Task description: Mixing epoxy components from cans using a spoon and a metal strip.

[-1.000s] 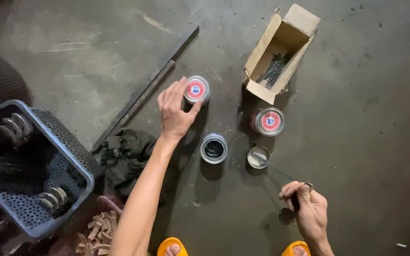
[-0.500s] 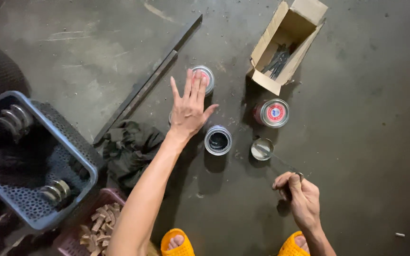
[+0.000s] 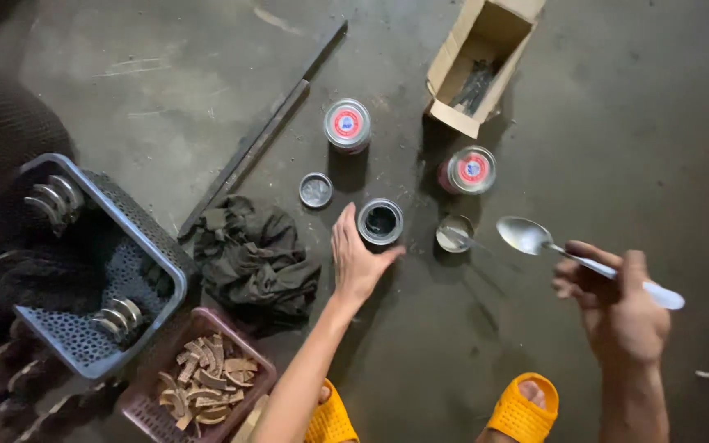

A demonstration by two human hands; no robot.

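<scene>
a small, rigid, probably light open tin (image 3: 380, 221) is cupped by the left hand (image 3: 357, 261), best gripped round its sides, while a metal spoon (image 3: 572, 256) is pinched in the right hand (image 3: 617, 308).

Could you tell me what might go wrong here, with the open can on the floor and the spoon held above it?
The left hand grips the open can only at its side, so a nudge could tip its dark contents onto the floor. The spoon in the right hand hovers close over the small open tin and might knock it. The loose lid lies beside the black rag and could get buried.
</scene>
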